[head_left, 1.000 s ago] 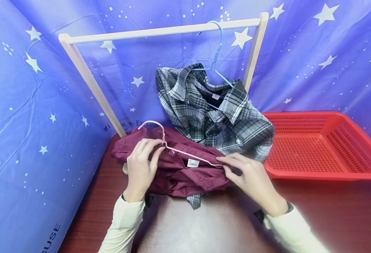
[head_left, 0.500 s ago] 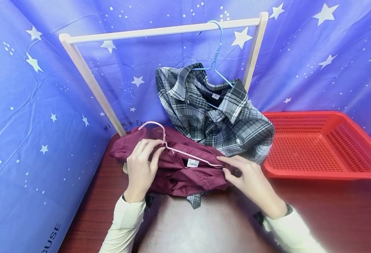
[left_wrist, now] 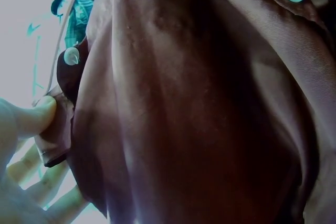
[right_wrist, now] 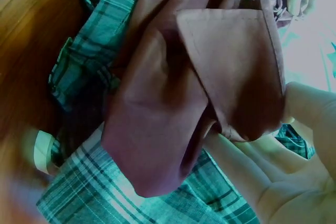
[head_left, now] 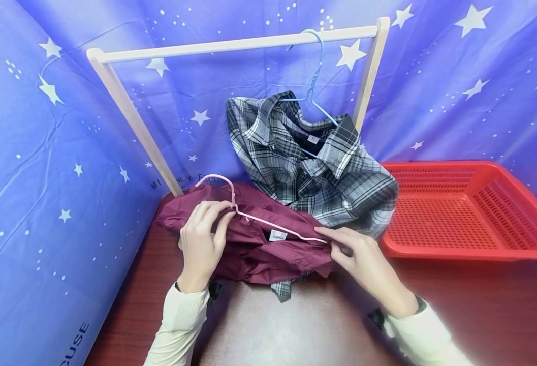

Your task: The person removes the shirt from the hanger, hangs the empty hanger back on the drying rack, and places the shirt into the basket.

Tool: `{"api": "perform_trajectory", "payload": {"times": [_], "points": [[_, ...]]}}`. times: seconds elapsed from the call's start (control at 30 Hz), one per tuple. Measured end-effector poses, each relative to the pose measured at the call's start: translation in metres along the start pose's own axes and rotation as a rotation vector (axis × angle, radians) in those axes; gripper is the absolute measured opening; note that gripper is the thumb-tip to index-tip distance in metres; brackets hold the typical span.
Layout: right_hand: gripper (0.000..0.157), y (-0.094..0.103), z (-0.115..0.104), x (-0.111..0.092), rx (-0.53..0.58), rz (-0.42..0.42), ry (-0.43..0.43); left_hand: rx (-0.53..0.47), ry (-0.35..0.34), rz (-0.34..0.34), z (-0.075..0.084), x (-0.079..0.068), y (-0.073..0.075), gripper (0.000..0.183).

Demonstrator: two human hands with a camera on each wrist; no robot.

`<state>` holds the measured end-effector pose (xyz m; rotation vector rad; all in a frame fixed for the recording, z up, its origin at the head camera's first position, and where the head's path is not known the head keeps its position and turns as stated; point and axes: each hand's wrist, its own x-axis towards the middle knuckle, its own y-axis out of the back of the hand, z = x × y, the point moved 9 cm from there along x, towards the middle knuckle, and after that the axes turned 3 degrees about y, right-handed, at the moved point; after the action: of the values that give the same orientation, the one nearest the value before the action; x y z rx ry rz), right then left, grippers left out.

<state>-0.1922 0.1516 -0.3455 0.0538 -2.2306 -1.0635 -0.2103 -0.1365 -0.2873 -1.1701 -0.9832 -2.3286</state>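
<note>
A maroon shirt [head_left: 250, 267] with a white collar label [head_left: 278, 235] is held up over the table, and a pink hanger [head_left: 270, 223] runs along its collar. At the hanger's neck, my left hand [head_left: 202, 246] pinches the hanger together with the shirt. The left wrist view has that thumb [left_wrist: 39, 116] pressed on the cloth, near a pale button [left_wrist: 72, 56]. My right hand [head_left: 364, 259] pinches the shirt at the hanger's right end. In the right wrist view, its thumb [right_wrist: 310, 103] sits at the collar flap [right_wrist: 236, 61], fingers underneath.
Behind, a grey plaid shirt [head_left: 286, 178] hangs on a blue hanger [head_left: 315, 76] from a wooden rack [head_left: 204, 49]. A red perforated basket [head_left: 442, 250] stands at the right. Part of a plaid cloth [head_left: 282, 290] shows below the maroon shirt on the brown table [head_left: 277, 335].
The pink hanger's hook and my left hand have shifted slightly left. My right fingertips have moved a little right, and the collar looks pulled wider. Both grips stay.
</note>
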Motion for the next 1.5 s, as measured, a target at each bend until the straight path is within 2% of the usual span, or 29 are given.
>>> {"api": "perform_trajectory", "payload": {"times": [0.33, 0.67, 1.0, 1.23, 1.5], "points": [[0.057, -0.005, 0.004, -0.001, 0.167, -0.041, -0.002, -0.04, 0.038, 0.044, -0.013, -0.001, -0.001, 0.013], [0.056, -0.007, 0.001, 0.0, 0.222, -0.064, 0.026, -0.027, 0.071, 0.076, -0.023, 0.0, 0.003, 0.014], [0.043, -0.018, 0.018, -0.002, 0.413, -0.13, -0.054, -0.033, 0.087, 0.138, -0.026, -0.001, 0.008, 0.014], [0.04, -0.021, 0.021, -0.003, 0.463, -0.152, -0.042, -0.032, 0.105, 0.165, -0.03, -0.002, 0.01, 0.015], [0.037, -0.024, 0.026, -0.004, 0.488, -0.15, -0.076, -0.04, 0.125, 0.183, -0.031, -0.002, 0.012, 0.015]]}}
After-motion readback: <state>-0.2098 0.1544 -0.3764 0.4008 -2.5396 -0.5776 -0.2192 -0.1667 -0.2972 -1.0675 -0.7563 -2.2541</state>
